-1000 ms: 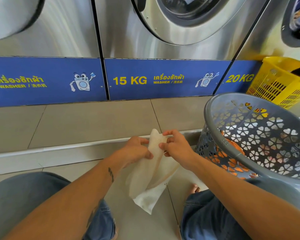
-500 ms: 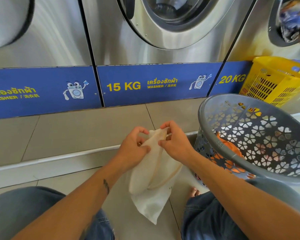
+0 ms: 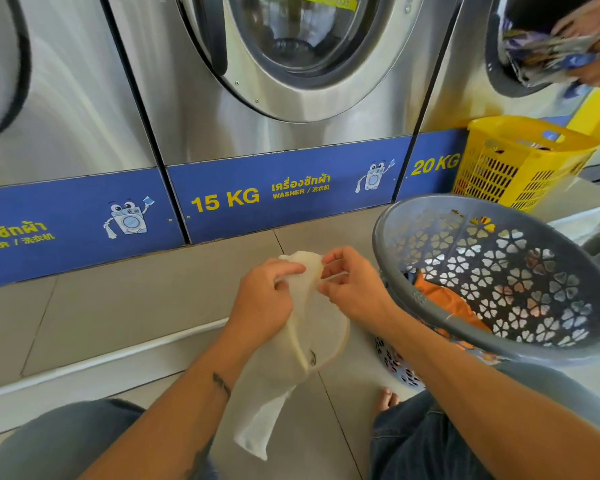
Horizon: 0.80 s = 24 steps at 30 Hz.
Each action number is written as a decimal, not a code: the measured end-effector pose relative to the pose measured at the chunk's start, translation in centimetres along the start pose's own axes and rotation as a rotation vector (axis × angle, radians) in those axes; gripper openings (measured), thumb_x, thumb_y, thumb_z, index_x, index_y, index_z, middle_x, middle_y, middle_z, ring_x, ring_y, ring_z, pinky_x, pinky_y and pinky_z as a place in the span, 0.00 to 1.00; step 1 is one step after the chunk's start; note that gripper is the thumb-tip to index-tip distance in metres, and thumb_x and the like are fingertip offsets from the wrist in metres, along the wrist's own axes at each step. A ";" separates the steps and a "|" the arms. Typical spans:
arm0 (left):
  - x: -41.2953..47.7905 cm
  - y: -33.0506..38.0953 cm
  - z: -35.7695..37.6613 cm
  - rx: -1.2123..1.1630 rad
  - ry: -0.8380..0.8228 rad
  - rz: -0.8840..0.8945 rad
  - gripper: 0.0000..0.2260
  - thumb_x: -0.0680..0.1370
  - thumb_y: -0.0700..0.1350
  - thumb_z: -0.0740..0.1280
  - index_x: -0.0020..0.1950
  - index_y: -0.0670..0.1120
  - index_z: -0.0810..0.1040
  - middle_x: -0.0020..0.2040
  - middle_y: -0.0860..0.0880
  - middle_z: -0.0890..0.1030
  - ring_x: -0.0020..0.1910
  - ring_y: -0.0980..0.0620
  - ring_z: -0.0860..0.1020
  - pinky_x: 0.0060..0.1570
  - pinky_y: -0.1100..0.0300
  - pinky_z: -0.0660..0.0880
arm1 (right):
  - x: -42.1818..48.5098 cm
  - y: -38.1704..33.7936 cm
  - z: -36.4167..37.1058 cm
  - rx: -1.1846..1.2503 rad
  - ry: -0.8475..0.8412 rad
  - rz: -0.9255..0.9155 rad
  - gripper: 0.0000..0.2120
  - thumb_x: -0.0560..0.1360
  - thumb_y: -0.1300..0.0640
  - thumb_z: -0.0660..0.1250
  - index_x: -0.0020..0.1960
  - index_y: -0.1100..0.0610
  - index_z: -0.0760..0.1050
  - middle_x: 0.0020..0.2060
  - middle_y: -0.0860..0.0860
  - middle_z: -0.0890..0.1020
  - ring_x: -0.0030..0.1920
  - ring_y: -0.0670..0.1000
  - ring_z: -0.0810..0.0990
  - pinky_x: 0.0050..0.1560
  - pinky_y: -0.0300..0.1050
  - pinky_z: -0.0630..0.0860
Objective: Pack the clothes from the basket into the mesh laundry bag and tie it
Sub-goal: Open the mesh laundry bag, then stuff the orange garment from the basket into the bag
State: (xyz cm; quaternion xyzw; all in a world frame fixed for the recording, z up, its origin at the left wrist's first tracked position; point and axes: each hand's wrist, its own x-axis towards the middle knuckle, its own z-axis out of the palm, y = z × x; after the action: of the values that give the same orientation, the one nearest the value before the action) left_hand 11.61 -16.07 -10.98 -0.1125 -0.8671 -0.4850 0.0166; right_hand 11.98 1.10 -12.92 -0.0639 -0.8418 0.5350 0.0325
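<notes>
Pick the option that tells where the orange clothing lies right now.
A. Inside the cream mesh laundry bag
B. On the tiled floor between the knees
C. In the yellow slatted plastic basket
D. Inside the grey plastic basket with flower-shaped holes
D. The orange clothing shows inside the grey plastic basket with flower-shaped holes, while the cream mesh laundry bag hangs limp and flat between the left hand and right hand.

Both hands (image 3: pixel 309 292) on mesh bag (image 3: pixel 302 358)
</notes>
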 end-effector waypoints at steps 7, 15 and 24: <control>2.6 3.7 2.6 -0.038 0.019 0.013 0.29 0.71 0.27 0.56 0.61 0.53 0.82 0.64 0.54 0.78 0.62 0.52 0.75 0.63 0.55 0.73 | -0.9 0.4 -4.4 -0.129 -0.022 -0.096 0.29 0.76 0.66 0.65 0.72 0.45 0.70 0.55 0.46 0.79 0.41 0.42 0.80 0.41 0.36 0.79; 6.3 6.7 3.4 0.184 -0.121 0.057 0.32 0.70 0.27 0.56 0.68 0.53 0.76 0.72 0.54 0.71 0.70 0.52 0.68 0.63 0.62 0.66 | 0.1 0.4 -9.1 -0.217 0.037 -0.197 0.28 0.75 0.66 0.65 0.71 0.46 0.71 0.55 0.47 0.79 0.51 0.49 0.80 0.56 0.48 0.79; 8.5 6.9 6.3 0.182 -0.050 0.066 0.20 0.74 0.40 0.71 0.65 0.53 0.79 0.67 0.54 0.76 0.66 0.53 0.72 0.61 0.63 0.63 | 7.1 3.8 -16.4 -0.518 -0.105 0.045 0.20 0.75 0.63 0.68 0.67 0.52 0.75 0.55 0.52 0.77 0.58 0.54 0.78 0.56 0.44 0.73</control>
State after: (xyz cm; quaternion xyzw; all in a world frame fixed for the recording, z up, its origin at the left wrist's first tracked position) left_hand 5.26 -5.77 -7.41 -0.1512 -0.9036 -0.4002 0.0212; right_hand 7.23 18.37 -9.51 -0.0608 -0.9497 0.3046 -0.0404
